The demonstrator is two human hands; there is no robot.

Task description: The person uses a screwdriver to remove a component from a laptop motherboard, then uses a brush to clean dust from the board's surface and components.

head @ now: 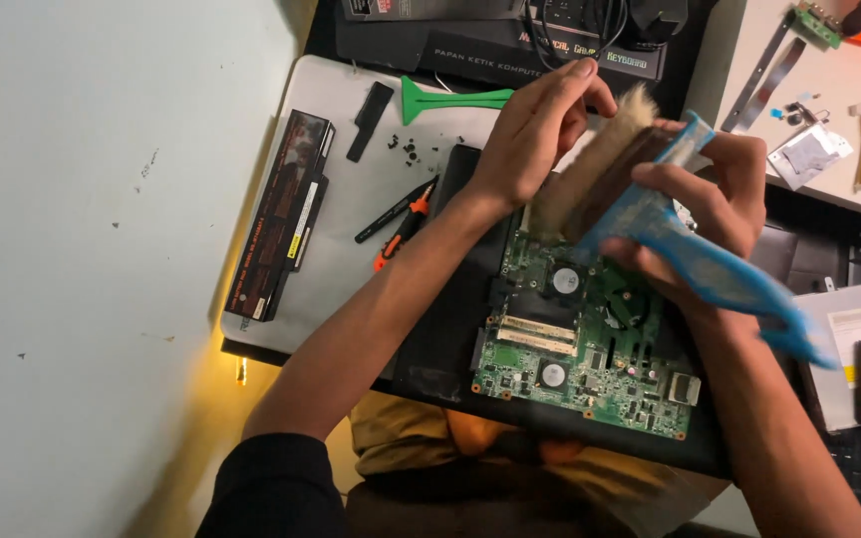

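Two hands over a green circuit board (590, 349): right hand (710, 199) grip closed around blue-handled brush (650, 199), left hand (535, 130) fingering its bristles; battery pack (281, 214) aside.

The white counter (346, 234) carries a black battery pack (281, 214), an orange-handled tool (403, 227) and a green pry tool (450, 99), all left of the fingers (570, 85).

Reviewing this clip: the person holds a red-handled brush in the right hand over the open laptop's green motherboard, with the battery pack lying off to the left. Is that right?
Not quite. In the head view the brush has a blue handle, not red. The rest stands: the right hand holds it over the green motherboard of the open laptop, and the black battery pack lies off to the left.
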